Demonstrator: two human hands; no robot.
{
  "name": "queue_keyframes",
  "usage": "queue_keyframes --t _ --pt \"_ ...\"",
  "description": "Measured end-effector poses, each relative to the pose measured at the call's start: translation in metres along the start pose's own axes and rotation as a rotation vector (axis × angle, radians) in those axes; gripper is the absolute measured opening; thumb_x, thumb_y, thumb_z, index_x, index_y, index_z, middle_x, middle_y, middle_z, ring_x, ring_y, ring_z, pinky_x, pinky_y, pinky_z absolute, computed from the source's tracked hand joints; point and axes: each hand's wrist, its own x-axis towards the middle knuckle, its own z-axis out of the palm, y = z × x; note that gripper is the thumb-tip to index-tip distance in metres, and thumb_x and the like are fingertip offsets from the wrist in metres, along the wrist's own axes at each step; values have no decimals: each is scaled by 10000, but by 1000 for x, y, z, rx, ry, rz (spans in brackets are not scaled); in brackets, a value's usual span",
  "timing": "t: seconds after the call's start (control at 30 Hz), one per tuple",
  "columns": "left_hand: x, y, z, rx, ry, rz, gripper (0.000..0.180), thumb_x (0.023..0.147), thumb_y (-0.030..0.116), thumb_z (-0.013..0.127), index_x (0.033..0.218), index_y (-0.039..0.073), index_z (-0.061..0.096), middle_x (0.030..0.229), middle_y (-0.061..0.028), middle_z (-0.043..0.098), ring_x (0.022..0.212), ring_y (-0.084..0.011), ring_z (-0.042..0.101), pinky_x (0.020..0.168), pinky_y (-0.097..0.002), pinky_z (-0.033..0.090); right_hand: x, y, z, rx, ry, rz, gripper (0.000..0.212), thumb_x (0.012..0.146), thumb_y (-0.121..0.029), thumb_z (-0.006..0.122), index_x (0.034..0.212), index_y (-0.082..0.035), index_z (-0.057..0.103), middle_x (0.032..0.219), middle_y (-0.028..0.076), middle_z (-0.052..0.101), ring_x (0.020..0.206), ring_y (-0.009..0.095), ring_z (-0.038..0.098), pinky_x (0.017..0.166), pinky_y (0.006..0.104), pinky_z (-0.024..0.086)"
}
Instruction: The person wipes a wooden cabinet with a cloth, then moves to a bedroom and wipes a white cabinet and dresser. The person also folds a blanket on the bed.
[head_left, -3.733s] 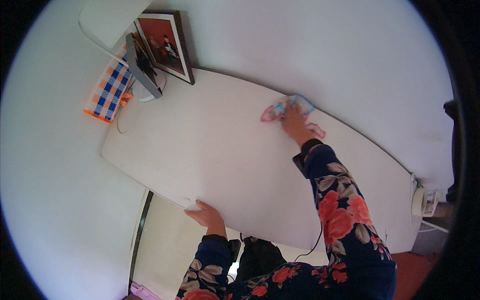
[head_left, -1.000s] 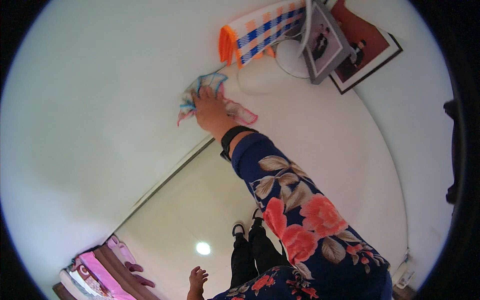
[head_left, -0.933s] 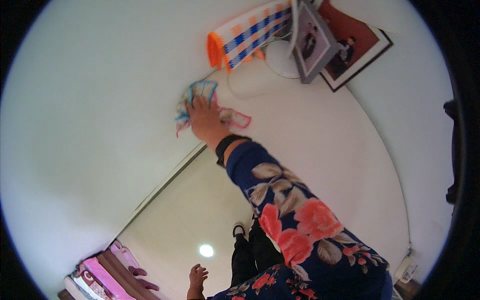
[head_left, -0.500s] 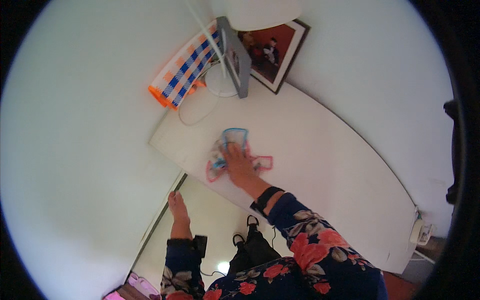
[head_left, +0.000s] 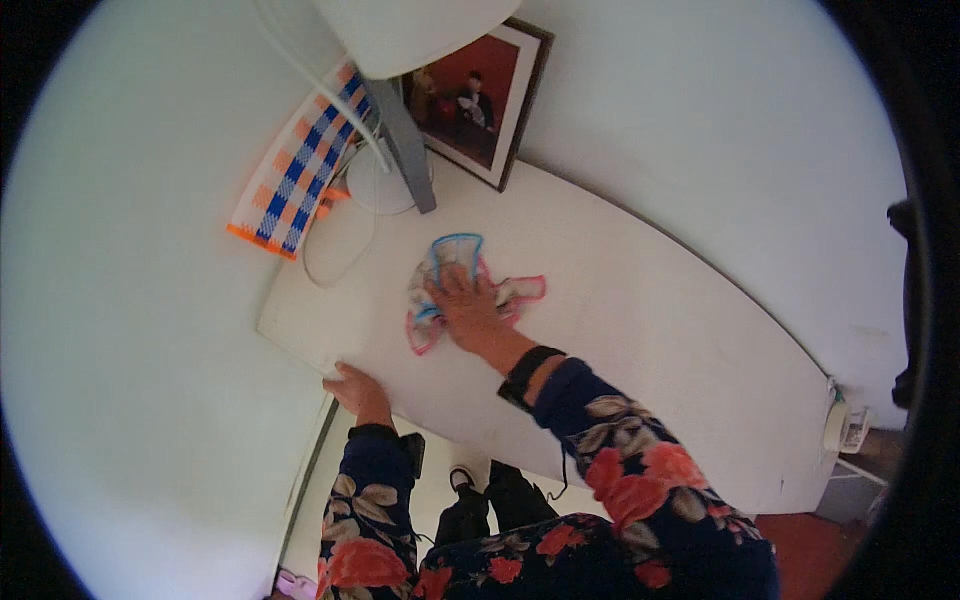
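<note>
My right hand [head_left: 468,308] lies flat on a crumpled pale cloth [head_left: 455,250] with blue and pink edging, fingers spread, pressing it to the white tabletop [head_left: 620,330]. Bunched folds of the cloth show on both sides of the palm. At the table's near left corner edge, my left hand [head_left: 358,393] rests against the rim with its thumb apart from the fingers. Nothing shows in it. Its fingertips are partly hard to make out.
At the back left stand a white lamp [head_left: 420,30], a grey frame [head_left: 402,150] seen edge-on and a framed picture [head_left: 475,105]. A blue-and-orange checked cloth [head_left: 300,165] hangs beside them. A cable [head_left: 345,275] loops over the tabletop. A white object [head_left: 845,428] sits at the right end.
My left hand has come up from beside the table to its edge. The right hand and cloth have shifted slightly away from me. The view has moved too.
</note>
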Motion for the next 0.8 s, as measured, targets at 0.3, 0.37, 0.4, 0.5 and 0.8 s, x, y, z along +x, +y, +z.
queue_keyframes --t 0.3,0.37,0.4,0.5,0.8 --pt "-12 23 -16 116 -50 -87 474 879 376 380 1135 -18 323 1073 -242 507 957 -356 523 799 -397 443 1 70 -33 -309 109 240 544 769 -210 495 1269 -59 346 1314 156 312 1244 300 242 1010 508 112" --pt "-11 23 -17 95 -91 -131 473 880 366 384 1170 -1 312 1124 -214 485 993 -338 505 815 -399 433 -11 107 -49 -222 64 427 582 708 -224 561 1234 -40 394 1326 156 288 1240 305 247 1008 505 129" --pt "-11 23 -17 96 -115 -165 484 879 358 390 1205 11 301 1169 -194 463 1028 -324 488 828 -401 424 -21 132 -60 -346 -153 417 606 686 -224 599 1235 -57 404 1339 157 263 1245 314 235 1000 516 151" --pt "-10 20 -15 123 -132 -194 508 872 352 404 1244 25 292 1215 -169 442 1053 -301 474 828 -406 415 -51 184 -79 -42 92 702 654 743 -228 586 1305 -78 288 1356 159 232 1255 321 219 982 494 229" --pt "-4 7 -13 211 -138 -70 548 847 357 442 1264 30 305 1214 -144 448 1014 -261 493 772 -419 414 -51 145 -26 -200 144 636 450 825 -236 458 1249 -108 379 1300 151 318 1227 328 259 967 539 212"
